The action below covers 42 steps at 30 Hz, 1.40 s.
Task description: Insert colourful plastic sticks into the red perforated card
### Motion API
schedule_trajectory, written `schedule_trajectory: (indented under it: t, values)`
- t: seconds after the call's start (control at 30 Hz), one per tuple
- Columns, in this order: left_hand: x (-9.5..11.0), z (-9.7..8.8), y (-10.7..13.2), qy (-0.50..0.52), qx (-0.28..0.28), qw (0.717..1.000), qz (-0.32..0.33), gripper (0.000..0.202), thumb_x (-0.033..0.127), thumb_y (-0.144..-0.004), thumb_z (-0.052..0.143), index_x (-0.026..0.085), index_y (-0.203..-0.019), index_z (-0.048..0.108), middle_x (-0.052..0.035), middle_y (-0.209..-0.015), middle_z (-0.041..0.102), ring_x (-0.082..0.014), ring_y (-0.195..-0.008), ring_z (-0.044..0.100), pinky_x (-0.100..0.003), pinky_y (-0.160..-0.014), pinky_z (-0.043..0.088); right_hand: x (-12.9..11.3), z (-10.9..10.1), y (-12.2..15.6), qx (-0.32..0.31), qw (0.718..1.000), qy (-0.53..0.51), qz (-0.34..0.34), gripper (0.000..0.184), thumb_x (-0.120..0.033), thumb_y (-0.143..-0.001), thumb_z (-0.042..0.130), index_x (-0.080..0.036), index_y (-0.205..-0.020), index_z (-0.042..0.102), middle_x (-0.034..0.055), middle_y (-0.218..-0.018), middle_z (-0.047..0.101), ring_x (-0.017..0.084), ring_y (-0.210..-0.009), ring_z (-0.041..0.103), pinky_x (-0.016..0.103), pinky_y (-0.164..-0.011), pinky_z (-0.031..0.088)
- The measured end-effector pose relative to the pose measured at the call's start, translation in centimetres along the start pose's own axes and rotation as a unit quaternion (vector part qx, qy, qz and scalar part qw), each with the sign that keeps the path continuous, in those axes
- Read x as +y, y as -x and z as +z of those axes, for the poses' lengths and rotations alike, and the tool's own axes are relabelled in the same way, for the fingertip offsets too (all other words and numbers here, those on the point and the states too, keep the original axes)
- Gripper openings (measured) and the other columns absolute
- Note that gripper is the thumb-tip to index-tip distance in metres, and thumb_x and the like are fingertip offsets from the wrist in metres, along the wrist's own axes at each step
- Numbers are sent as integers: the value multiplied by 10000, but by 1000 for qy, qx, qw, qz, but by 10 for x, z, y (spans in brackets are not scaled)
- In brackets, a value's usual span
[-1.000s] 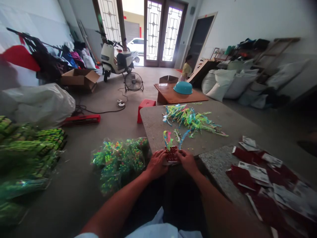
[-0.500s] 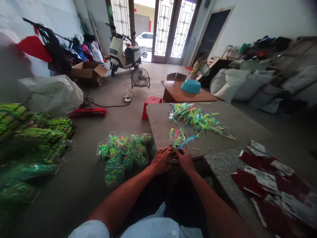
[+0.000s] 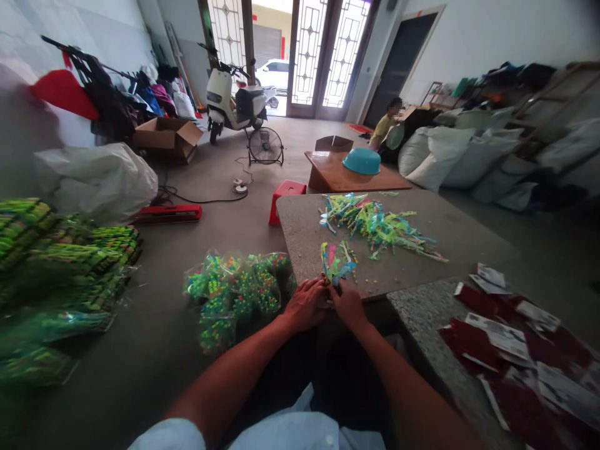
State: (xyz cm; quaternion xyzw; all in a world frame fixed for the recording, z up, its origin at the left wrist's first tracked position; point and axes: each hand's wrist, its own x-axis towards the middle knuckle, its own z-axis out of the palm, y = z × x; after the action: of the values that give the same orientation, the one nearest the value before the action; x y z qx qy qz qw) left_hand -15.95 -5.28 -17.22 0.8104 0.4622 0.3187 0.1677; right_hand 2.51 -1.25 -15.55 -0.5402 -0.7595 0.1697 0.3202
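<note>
At the near edge of the grey table (image 3: pixel 300 228), my left hand (image 3: pixel 305 304) is closed round the base of a small bunch of coloured plastic strips (image 3: pixel 332 262), green, pink and blue. Fingers bent, my right hand (image 3: pixel 347 304) pinches at the same bunch from the right, beside its blue strips. My fingers hide the bunch's lower end. Farther up the tabletop lies a larger pile of similar strips (image 3: pixel 375 222), with thin yellowish ends showing. Small yellow bits are scattered near my right hand.
Clear bags of green pieces (image 3: pixel 234 287) stand on the floor at left, beyond them stacked green bundles (image 3: pixel 84 256). Dark red packets (image 3: pixel 497 337) cover a speckled slab at right. Ahead are a red stool (image 3: pixel 287 194), a blue basin (image 3: pixel 362 161) and a person (image 3: pixel 385 125).
The blue strip that stretched out to the right is drawn in against the bunch. My right hand has shifted slightly. The person at the back has moved a little to the right.
</note>
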Motion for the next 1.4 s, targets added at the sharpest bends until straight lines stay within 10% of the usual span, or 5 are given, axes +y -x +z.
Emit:
schedule_trajectory:
  t: [0.43, 0.77, 0.97, 1.13, 1.4]
  values:
    - [-2, 1, 1, -21, -2, 1000, -2, 637, 265, -824, 704, 205, -1430, 518, -149, -1555, 563, -329, -1519, 442, -596, -1285, 312, -16, -1, -3, -100, 981, 166, 9, 211, -262, -1060, 481, -158, -1091, 662, 136, -1081, 721, 233, -995, 682, 296, -854, 483]
    - [2, 0, -3, -46, 30, 998, 8, 600, 263, -869, 681, 256, -1442, 503, -129, -1473, 624, -331, -1465, 505, -621, -1233, 393, -1, -47, -60, -271, 962, 9, -5, 207, -156, -945, 570, -176, -895, 770, 60, -945, 780, 193, -900, 697, 266, -816, 506]
    - [-2, 1, -3, -55, 15, 998, 13, 620, 258, -870, 686, 242, -1455, 482, -130, -1506, 599, -337, -1485, 479, -620, -1245, 371, 30, -78, -122, -181, 935, 208, 222, 284, -344, -966, 623, -156, -1094, 792, 156, -1126, 784, 233, -1003, 728, 264, -781, 483]
    - [-6, 2, -3, -62, 0, 998, 11, 663, 273, -856, 703, 258, -1474, 463, -127, -1516, 595, -350, -1498, 464, -630, -1240, 371, 48, -57, -112, -194, 926, 241, 218, 264, -275, -817, 760, -198, -1065, 810, 166, -1042, 798, 271, -950, 758, 286, -723, 508]
    - [-6, 2, -5, -70, -3, 998, 5, 625, 266, -835, 726, 253, -1424, 515, -121, -1491, 619, -348, -1484, 478, -612, -1247, 367, 43, -71, -91, -182, 954, -51, 233, 210, -289, -918, 625, -145, -803, 726, 26, -659, 683, 134, -540, 591, 221, -537, 410]
